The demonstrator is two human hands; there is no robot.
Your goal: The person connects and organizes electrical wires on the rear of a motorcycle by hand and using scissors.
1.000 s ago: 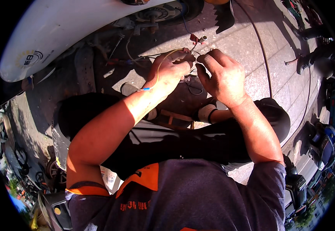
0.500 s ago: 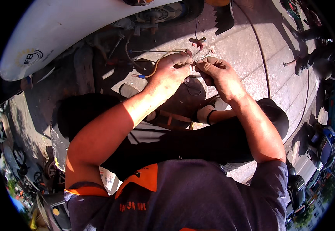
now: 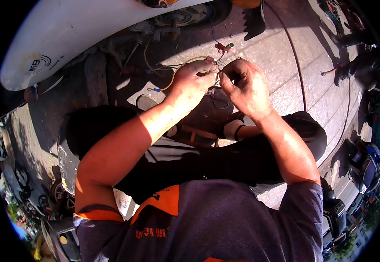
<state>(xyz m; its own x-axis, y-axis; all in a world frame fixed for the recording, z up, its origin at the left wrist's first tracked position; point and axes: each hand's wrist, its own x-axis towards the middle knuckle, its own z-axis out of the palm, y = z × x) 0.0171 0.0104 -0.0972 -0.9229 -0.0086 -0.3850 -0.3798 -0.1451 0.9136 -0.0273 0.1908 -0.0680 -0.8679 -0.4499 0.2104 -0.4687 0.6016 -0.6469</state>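
My left hand [image 3: 195, 79] is closed in a pinch on thin wires [image 3: 217, 62]. Beside it, my right hand [image 3: 247, 87] has its thumb and forefinger curled together at the same wires, their tips almost touching my left fingers. What exactly lies between the right fingertips is too small to make out. From my left hand a yellow wire [image 3: 179, 70] runs down to a ring terminal with a blue sleeve [image 3: 156, 89]. Grey and dark wires lead left toward the underside of a white vehicle panel [image 3: 89, 37]. A dark wire with a red end [image 3: 220, 47] lies just beyond my hands.
A wheel [image 3: 177, 19] sits under the white panel. On the pavement lies a small metal socket-like cylinder [image 3: 230, 45]. A dark hose [image 3: 295, 56] crosses the ground at right. My shoes [image 3: 234, 130] rest below my hands. A person's legs [image 3: 355, 65] show at far right.
My right hand has turned, its fingers curling more and its wrist shifting slightly left. The dark wire with the red end has shifted up next to the metal cylinder. My left hand stays nearly still.
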